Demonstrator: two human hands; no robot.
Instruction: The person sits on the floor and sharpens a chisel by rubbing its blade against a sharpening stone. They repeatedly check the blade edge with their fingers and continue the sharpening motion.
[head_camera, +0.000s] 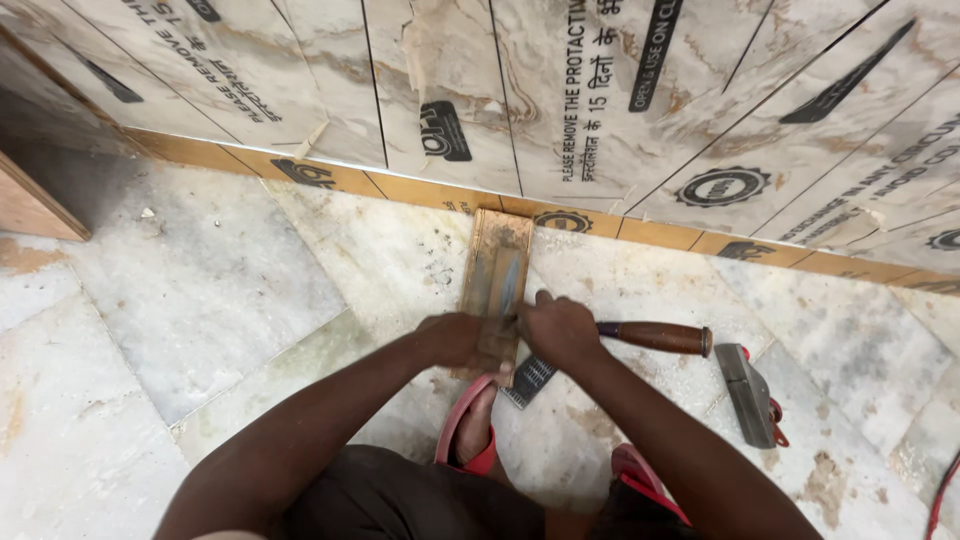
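Both hands (505, 338) press chisel (655, 337) on gritty whetstone (495, 275)

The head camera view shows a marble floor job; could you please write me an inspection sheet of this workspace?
Surface: marble floor, dusty, with stains and grit.
Job's things: wooden block holding a sharpening stone, its far end against the wall base; a chisel with a wooden handle laid across its near end.
Clutter: a hand plane on the floor to the right; a small metal piece by the block.
Grippers: left hand pressing on the block's near end; right hand gripping the chisel.
Cables: a red cord at the lower right edge.
Surroundings: panels in printed protective film; red sandals on the feet.
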